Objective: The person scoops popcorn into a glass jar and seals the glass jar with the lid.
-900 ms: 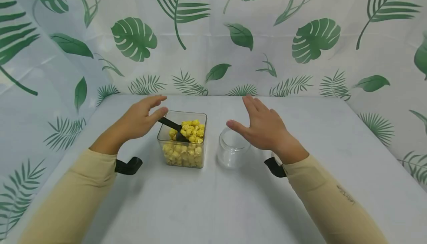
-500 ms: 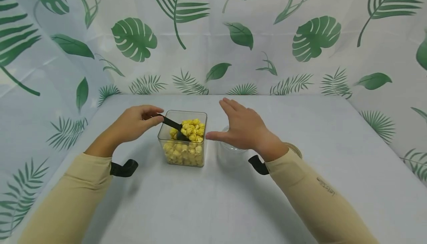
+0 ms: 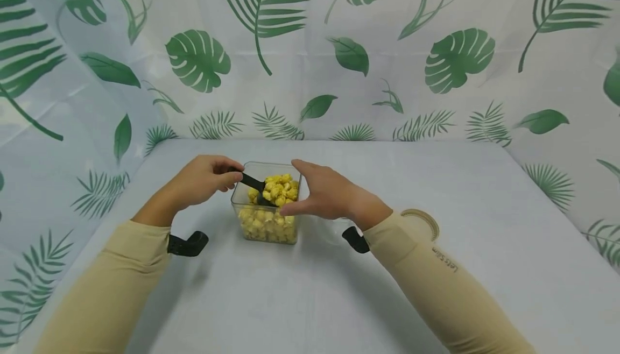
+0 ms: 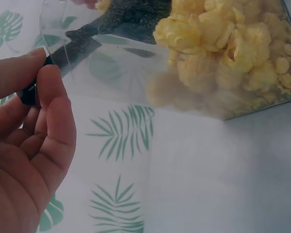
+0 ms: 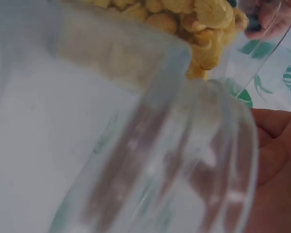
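Observation:
My left hand [image 3: 205,179] pinches the end of a black spoon's handle between thumb and fingers. The black spoon [image 3: 252,182] slants over the near-left rim of a clear square container [image 3: 265,169], its bowl down among yellow popcorn [image 3: 278,190]. Close up, the left wrist view has the thumb and fingertips on the handle [image 4: 77,46] beside the clear wall. My right hand [image 3: 334,190] spans the container's right side, thumb over the front corner and fingers at the back corner, fairly straight. Below the right wrist is a clear jar [image 5: 160,160], mostly covered by the hand in the head view.
A gold-rimmed round lid [image 3: 428,222] lies on the white tabletop [image 3: 300,300], partly behind the right sleeve. A white cloth with green leaves [image 3: 319,47] stands behind and along the sides of the table.
My right hand has moved left, from over the jar to the container's right side. My left fingers have closed on the spoon handle. The lid has come into view from behind the right arm.

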### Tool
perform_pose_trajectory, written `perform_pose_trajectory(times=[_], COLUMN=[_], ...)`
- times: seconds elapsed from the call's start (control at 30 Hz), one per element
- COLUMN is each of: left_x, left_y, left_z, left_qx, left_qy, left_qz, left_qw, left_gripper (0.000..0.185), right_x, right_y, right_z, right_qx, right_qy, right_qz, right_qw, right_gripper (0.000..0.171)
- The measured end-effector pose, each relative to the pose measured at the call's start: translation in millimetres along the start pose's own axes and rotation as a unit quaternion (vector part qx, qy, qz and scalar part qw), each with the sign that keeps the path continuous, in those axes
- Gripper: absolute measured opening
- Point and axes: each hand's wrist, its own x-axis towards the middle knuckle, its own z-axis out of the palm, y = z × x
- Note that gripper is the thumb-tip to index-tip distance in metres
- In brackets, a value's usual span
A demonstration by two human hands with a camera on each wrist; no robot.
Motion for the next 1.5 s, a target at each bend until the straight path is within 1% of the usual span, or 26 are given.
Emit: perform_pose_trajectory(times=[0.17,0.3,0.47,0.57,0.7,0.8,1.03,1.13,1.27,1.4,1.5], left_x=[-1.4,-2.8,-4.8,-6.3,-7.0,-6.6,-9.1,-9.8,-10.8,-11.8,-12.7], left_y=[-4.5,-9.6,-15.4,-15.5,-16.2,-20.1,-28.8,-30.9,-33.6,-37.4,-41.4], left_z=[-1.0,-2.7,-6.5,-7.6,-8.1,-8.0,-8.2,-7.9,-7.3,-7.0,-6.4], left_qx=[-0.033,-0.071,-0.129,-0.152,-0.173,-0.191,-0.236,-0.251,-0.265,-0.270,-0.284], left_qy=[-0.001,-0.006,-0.010,-0.012,-0.009,-0.004,0.013,0.013,0.014,0.021,0.027], left_qz=[-0.011,-0.009,-0.011,-0.014,-0.016,-0.012,-0.007,-0.009,-0.011,-0.016,-0.019], left_qw=[0.9994,0.9974,0.9916,0.9882,0.9847,0.9815,0.9718,0.9680,0.9642,0.9625,0.9583], left_gripper=[0.041,0.042,0.040,0.040,0.039,0.039,0.041,0.041,0.041,0.040,0.039], right_x=[1.3,1.2,-0.2,-0.3,-0.4,-0.6,0.7,0.9,0.7,0.1,0.3], right_y=[-0.3,-0.5,-1.7,-1.5,-0.1,0.5,1.0,1.2,1.0,0.6,0.7], right_z=[2.0,2.2,1.7,1.7,1.9,2.1,2.4,2.5,2.1,1.7,1.6], right_qx=[0.004,-0.004,-0.005,-0.003,-0.003,-0.004,0.002,0.003,0.003,0.003,0.003], right_qy=[0.000,0.005,0.006,0.007,0.008,0.009,0.008,0.010,0.010,0.009,0.009], right_qz=[-0.001,-0.002,-0.005,-0.006,-0.008,-0.008,-0.013,-0.014,-0.013,-0.012,-0.013], right_qw=[1.000,1.000,1.000,1.000,1.000,1.000,1.000,1.000,1.000,1.000,1.000], right_gripper=[0.107,0.105,0.105,0.105,0.106,0.106,0.106,0.106,0.107,0.107,0.108])
